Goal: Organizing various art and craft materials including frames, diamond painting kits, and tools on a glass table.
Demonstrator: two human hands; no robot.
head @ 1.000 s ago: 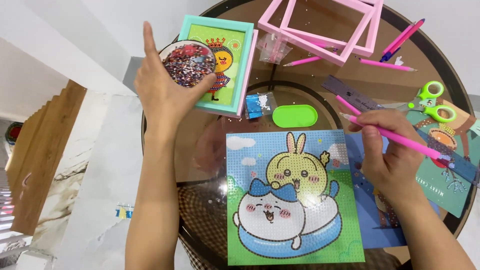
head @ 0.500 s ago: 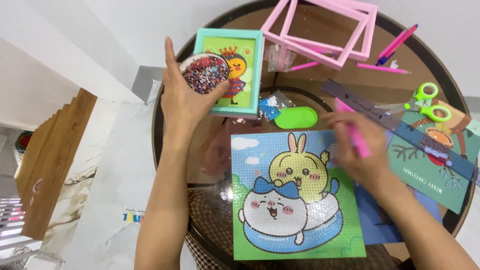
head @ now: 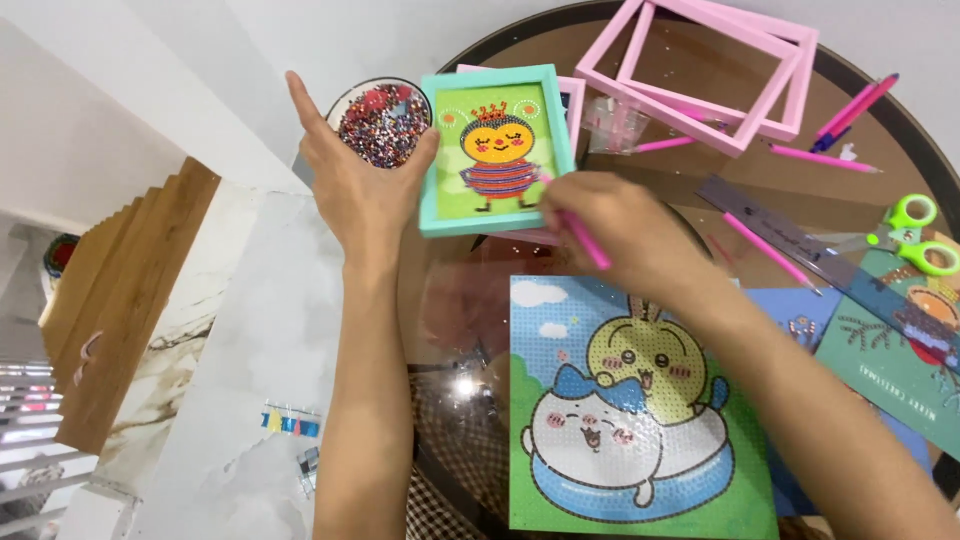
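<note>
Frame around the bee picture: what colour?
Mint green frame, clear in the head view; the left hand is beside it.

The left hand [head: 362, 185] cups a bead bowl [head: 380, 122] just left of the teal framed bee picture [head: 497, 150]; the right hand [head: 625, 232] grips a pink pen [head: 583, 238] below that frame.

Bare glass table [head: 690, 150] lies between teal frame [head: 497, 150] and pink frames [head: 700, 70].

desk [head: 700, 150]: brown, glossy glass-like top, reflective | bead bowl [head: 383, 120]: shiny mixed beads | bee picture frame [head: 497, 150]: smooth teal, matt | rabbit canvas [head: 630, 400]: studded, faintly glittering | pen [head: 583, 238]: smooth pink plastic | scissors [head: 915, 235], 3 o'clock: green plastic handles
</note>
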